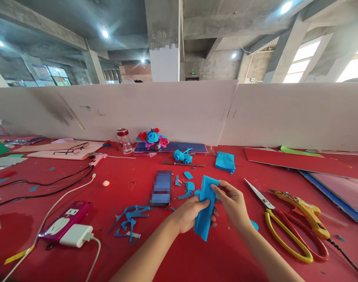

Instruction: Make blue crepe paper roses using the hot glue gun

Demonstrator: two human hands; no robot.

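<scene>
A folded strip of blue crepe-like paper (207, 209) is held upright between my two hands above the red table. My left hand (188, 214) grips it around the middle, thumb in front and fingers behind. My right hand (232, 201) pinches its upper right corner. Just behind the strip lie blue scraps (189, 187), and a phone (161, 188) with a blurred screen rests to their left. Further back are blue paper flowers (183, 156) and a stack of blue squares (225, 161).
Scissors (287, 227) with yellow and red handles and a yellow glue gun (306, 211) lie at right. A pink power strip (65, 221) with a white charger (77, 235) sits at left. A glass jar (124, 141) and a flower arrangement (153, 138) stand before the partition (114, 105).
</scene>
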